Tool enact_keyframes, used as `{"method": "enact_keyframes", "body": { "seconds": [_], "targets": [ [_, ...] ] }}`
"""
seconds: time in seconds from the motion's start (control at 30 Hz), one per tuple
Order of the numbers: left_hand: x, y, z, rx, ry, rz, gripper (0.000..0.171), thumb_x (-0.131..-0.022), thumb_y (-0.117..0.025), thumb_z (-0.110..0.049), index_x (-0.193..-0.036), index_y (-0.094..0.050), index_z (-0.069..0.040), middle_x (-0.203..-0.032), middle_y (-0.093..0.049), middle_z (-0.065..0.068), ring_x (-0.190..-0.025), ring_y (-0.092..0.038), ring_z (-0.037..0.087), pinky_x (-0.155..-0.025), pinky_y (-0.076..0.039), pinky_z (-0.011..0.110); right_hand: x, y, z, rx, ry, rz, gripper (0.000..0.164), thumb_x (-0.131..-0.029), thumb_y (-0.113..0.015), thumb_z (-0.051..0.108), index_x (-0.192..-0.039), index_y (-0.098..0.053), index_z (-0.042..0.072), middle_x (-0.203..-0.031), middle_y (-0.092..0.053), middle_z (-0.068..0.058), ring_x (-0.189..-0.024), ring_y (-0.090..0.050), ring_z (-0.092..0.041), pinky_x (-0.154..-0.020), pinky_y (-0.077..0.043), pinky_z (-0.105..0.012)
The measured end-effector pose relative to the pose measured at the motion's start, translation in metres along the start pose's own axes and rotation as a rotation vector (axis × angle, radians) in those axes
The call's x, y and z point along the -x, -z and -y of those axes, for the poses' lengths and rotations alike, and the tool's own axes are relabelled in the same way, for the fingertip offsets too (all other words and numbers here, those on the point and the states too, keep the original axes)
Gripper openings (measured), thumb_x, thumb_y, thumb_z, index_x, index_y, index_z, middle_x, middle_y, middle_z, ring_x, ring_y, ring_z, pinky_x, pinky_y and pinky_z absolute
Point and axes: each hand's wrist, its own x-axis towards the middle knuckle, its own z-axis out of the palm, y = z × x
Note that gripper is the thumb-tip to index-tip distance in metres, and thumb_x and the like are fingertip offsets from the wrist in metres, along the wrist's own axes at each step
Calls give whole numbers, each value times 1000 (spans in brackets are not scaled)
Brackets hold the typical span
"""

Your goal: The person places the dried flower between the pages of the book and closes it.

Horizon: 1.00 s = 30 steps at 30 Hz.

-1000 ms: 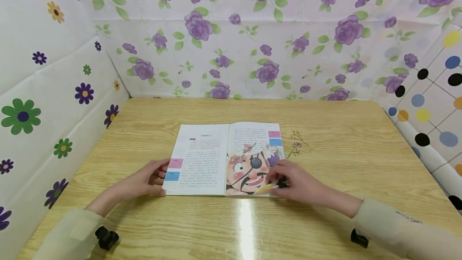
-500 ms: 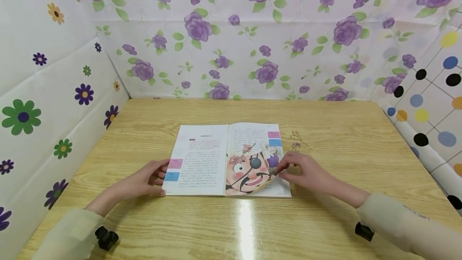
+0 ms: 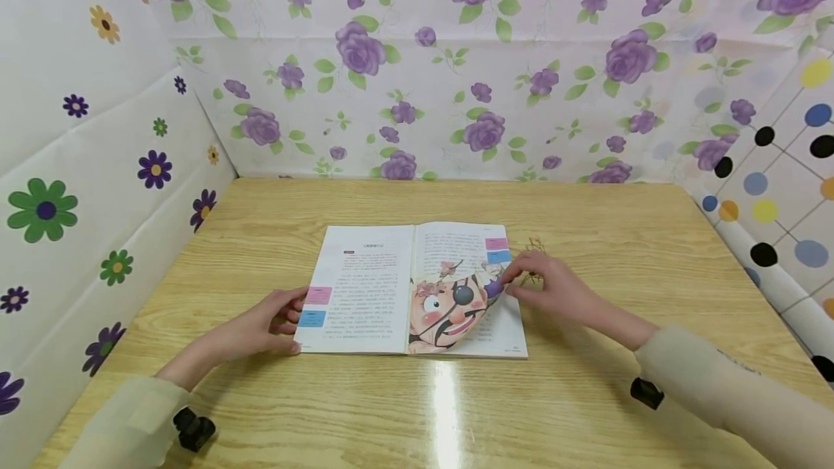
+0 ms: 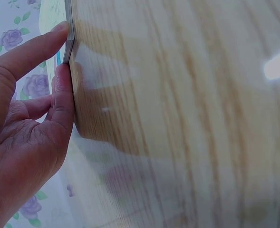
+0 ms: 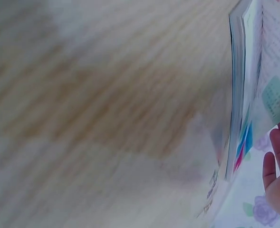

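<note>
Head view shows an open book (image 3: 368, 295) lying on the shiny wooden table (image 3: 606, 226). One right-side page (image 3: 449, 306) has a big cartoon pirate on it (with a round black eye patch). The right hand (image 3: 554, 288) pinches the outer edge of this page between thumb and finger. The low corner is lifted and bends in toward the middle, so you can see the printed page under it. The left hand (image 3: 270, 320) holds the book's left edge near the bottom corner, with its fingers curled. That left page lies flat, and it has a pink box (image 3: 318, 295) and a blue box (image 3: 311, 319) at its side. A thin dry flower sprig (image 3: 536, 243) lies on the table right of the book, partly hidden by the right hand. Behind the table hangs a sheet with purple roses (image 3: 482, 129).
</note>
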Motion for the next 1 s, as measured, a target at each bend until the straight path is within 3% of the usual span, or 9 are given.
{"method": "enact_keyframes", "body": {
  "seconds": [0.37, 0.57, 0.67, 0.83, 1.0],
  "targets": [
    [1, 0, 1, -5, 6, 0, 97, -85, -78, -17, -156, -16, 3, -132, -37, 22, -113, -43, 27, -92, -50, 24, -24, 5, -12, 42, 20, -60, 19, -86, -72, 1, -99, -70, 15, -101, -71, 0, -94, -64, -25, -79, -51, -46],
    [0, 0, 2, -12, 31, -4, 96, -85, -78, -19, -156, -16, 2, -132, -37, 20, -114, -43, 27, -92, -49, 20, -42, 12, -17, 77, 90, -96, 16, -88, -72, 4, -98, -70, 16, -102, -71, 0, -90, -62, -23, -74, -47, -37],
    [0, 0, 2, -15, 28, -3, 96, -85, -78, -19, -156, -16, 2, -132, -37, 20, -113, -43, 27, -92, -49, 20, -51, 14, -16, 86, 102, -88, 14, -89, -72, 6, -99, -70, 16, -103, -71, 1, -92, -62, -22, -78, -48, -35],
    [0, 0, 1, -10, 25, 0, 96, -85, -78, -18, -156, -16, 2, -133, -38, 20, -114, -44, 27, -93, -49, 21, -66, 19, -10, 82, 130, -72, 16, -87, -73, 3, -99, -70, 12, -100, -71, -1, -98, -62, -22, -88, -49, -44],
    [0, 0, -1, -4, 13, 1, 96, -85, -77, -17, -156, -16, 3, -133, -38, 21, -114, -44, 27, -93, -50, 26, -82, 24, -1, 113, 155, -56, 16, -86, -73, 1, -96, -69, 14, -100, -69, -1, -100, -61, -22, -89, -48, -44]
  ]
}}
